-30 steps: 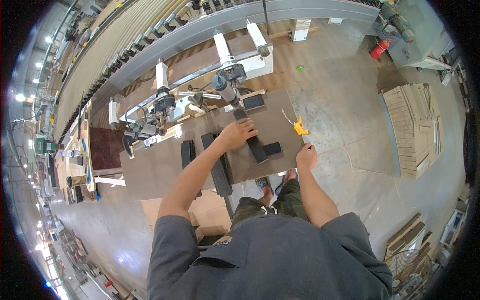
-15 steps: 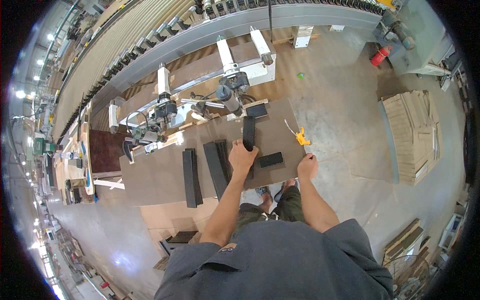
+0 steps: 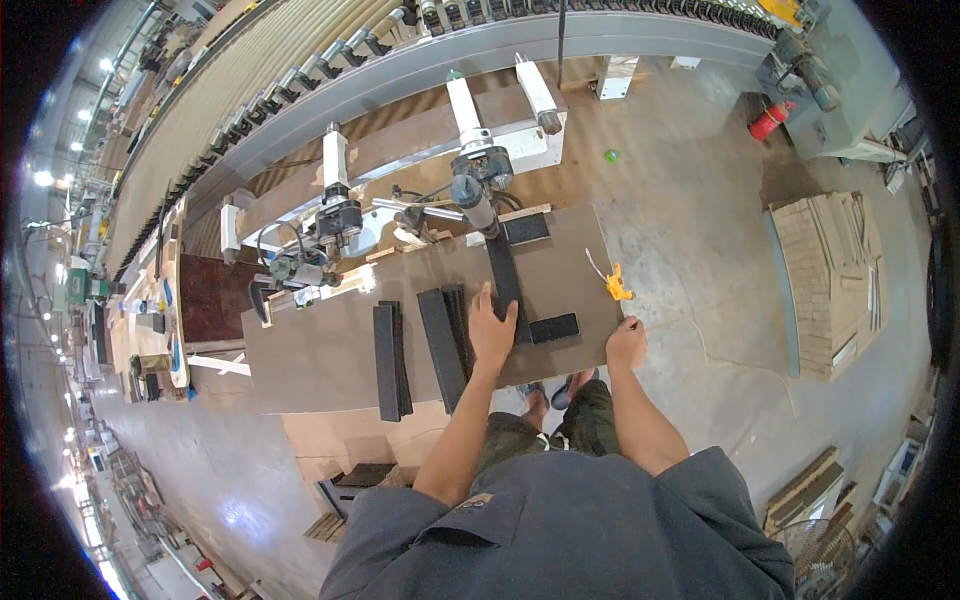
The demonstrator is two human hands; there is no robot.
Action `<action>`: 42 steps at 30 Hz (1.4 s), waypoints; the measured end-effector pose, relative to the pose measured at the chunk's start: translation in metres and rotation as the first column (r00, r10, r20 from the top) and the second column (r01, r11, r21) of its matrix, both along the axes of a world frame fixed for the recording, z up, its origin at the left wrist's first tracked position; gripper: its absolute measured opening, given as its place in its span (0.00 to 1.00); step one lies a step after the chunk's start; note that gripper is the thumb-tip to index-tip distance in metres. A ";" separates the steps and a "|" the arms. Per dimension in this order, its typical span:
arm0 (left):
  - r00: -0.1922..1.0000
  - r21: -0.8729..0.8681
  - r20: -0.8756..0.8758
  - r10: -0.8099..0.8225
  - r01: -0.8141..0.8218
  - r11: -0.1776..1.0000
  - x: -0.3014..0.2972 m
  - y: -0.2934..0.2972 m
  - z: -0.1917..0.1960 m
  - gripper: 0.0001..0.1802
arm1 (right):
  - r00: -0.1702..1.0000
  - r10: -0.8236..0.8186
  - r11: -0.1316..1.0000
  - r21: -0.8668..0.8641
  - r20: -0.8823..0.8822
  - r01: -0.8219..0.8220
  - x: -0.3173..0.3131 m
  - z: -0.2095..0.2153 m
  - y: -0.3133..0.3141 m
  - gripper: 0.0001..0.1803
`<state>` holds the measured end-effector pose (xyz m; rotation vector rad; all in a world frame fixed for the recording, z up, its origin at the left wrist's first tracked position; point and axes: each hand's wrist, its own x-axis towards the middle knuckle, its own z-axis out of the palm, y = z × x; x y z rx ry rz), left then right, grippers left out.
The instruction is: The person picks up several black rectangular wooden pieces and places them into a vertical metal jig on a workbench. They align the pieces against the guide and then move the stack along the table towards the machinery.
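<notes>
My left hand [image 3: 492, 328] is open, its fingers stretched out and the thumb apart, at the left side of a long dark strip [image 3: 505, 275]. That strip lies flat on a brown board [image 3: 330, 345], its far end under a grey cylindrical machine head [image 3: 474, 204]. Against its near right side sits a short black block [image 3: 554, 328]. My right hand [image 3: 627, 343] is closed at the board's right edge; whatever its fingers hold is hidden. Further left lie two stacks of dark strips, one nearer [image 3: 443, 345] and one farther left [image 3: 391, 360].
Another short black block [image 3: 527, 228] lies by the far edge. A yellow tool [image 3: 619, 284] with a pale cord is at the board's right edge. Machine arms [image 3: 337, 180] stand behind the board. Stacked wooden panels [image 3: 825, 285] and a red fire extinguisher [image 3: 770, 121] are at right.
My left hand has loosened from the long strip and slid toward me. The short block, apart from the strip before, now meets its side. My right hand stays closed at the edge.
</notes>
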<state>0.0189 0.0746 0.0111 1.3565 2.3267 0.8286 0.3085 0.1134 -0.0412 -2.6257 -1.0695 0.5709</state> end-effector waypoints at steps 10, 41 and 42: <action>0.946 0.021 0.052 -0.320 0.319 0.947 0.014 -0.059 -0.023 0.46 | 1.000 0.004 1.000 -0.020 0.001 -0.004 0.004 0.001 0.002 0.25; 0.922 -0.060 -0.212 -0.324 0.319 0.946 0.023 -0.057 -0.024 0.39 | 0.997 -0.067 0.997 -0.040 0.039 0.068 -0.004 0.004 0.011 0.24; 0.918 -0.045 -0.234 -0.321 0.319 0.947 0.023 -0.058 -0.024 0.39 | 0.997 -0.066 0.997 -0.036 0.037 0.067 -0.004 0.004 0.010 0.24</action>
